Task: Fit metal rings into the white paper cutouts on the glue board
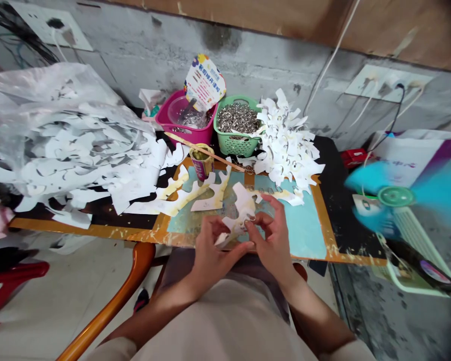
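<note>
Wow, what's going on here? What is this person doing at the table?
A person seated at a paint-spattered board is handling a white cut-paper shape. Their left hand grips the paper while their right hand works at a small metal ring on it. Beyond them, a green plastic basket holds many metal rings, beside a pink basket. A pile of white paper shapes sits to the right, and more spill over a plastic bag on the left.
</note>
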### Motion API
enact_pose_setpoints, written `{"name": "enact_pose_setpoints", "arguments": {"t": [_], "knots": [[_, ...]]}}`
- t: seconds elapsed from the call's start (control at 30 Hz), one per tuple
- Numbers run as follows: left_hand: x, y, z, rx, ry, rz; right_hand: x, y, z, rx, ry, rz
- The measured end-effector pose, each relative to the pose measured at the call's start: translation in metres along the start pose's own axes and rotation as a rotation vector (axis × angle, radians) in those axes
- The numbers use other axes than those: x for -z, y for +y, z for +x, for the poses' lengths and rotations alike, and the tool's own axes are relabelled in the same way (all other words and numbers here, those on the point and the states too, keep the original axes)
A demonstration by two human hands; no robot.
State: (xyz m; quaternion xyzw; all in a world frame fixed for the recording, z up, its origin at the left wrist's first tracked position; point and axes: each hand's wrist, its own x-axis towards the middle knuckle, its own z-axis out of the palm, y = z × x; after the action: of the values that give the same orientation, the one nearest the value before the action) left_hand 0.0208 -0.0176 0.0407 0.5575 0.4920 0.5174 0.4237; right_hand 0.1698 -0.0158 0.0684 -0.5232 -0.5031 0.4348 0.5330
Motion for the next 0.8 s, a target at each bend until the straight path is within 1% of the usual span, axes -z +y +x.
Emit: {"name": "enact_pose_setpoints", "arguments": {"t": [0.03,0.07,0.1,0.17,0.23,0.3,0.33,0.4,0.47,0.53,0.6,0.67,0.8], "knots": [[0.002,0.003,0.002,-0.029,0.034,-0.001,0.0,-0.001,-0.001,0.03,0.02,-0.026],[0.004,0.006,0.006,-0.045,0.037,0.004,0.001,-0.002,-0.002,0.053,0.029,-0.049],[0.006,0.009,0.011,-0.048,-0.001,0.023,0.002,-0.003,-0.002,0.066,0.022,-0.069],[0.011,0.014,0.022,-0.027,-0.169,0.085,0.003,-0.007,-0.004,0.077,-0.02,-0.089],[0.015,0.017,0.031,0.0,-0.344,0.098,0.004,-0.01,-0.005,0.087,-0.059,-0.088],[0.016,0.018,0.036,0.023,-0.45,0.054,0.003,-0.013,-0.006,0.082,-0.089,-0.053],[0.016,0.018,0.037,0.03,-0.471,0.028,0.003,-0.014,-0.005,0.068,-0.1,-0.02],[0.014,0.017,0.035,0.048,-0.471,-0.041,0.003,-0.013,-0.003,0.013,-0.121,0.071],[0.011,0.013,0.031,0.098,-0.447,-0.149,0.005,-0.009,0.001,-0.063,-0.15,0.176],[0.009,0.008,0.028,0.165,-0.401,-0.249,0.009,-0.002,0.007,-0.125,-0.202,0.282],[0.007,0.002,0.026,0.216,-0.336,-0.267,0.014,0.005,0.013,-0.164,-0.278,0.356],[0.005,-0.001,0.026,0.235,-0.3,-0.259,0.018,0.009,0.018,-0.178,-0.332,0.335],[0.004,-0.004,0.025,0.231,-0.32,-0.339,0.018,0.006,0.024,-0.204,-0.337,0.093]]}}
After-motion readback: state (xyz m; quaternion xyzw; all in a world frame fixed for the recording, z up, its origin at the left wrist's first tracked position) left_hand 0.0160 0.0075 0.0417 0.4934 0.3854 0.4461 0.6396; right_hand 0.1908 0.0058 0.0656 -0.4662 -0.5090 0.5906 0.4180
